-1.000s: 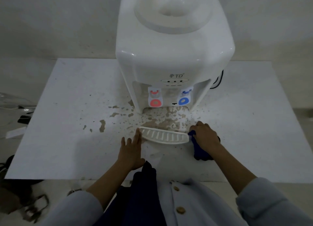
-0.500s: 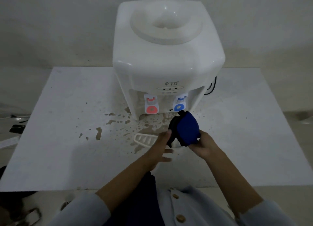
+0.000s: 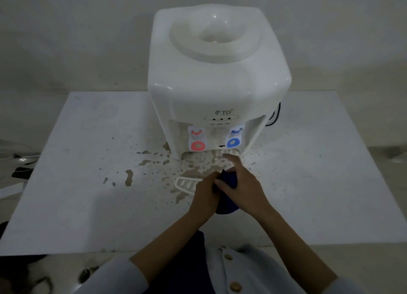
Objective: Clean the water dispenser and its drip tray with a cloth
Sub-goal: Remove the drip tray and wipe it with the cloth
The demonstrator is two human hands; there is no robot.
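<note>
A white water dispenser stands at the back of a white board, with a red tap and a blue tap. The white slotted drip tray lies in front of it on brown stains; its right part is hidden by my hands. My left hand and my right hand meet over the tray, both gripping a dark blue cloth bunched between them. One right-hand finger points toward the dispenser's base.
Brown dried splashes spread left and in front of the dispenser. A black cord hangs at the dispenser's right rear. Dark items lie off the board's left edge. A wall stands close behind.
The right hand lifted the cloth off the tray's right end. Both hands then came together over the tray, and the cloth is now lower and bunched between them.
</note>
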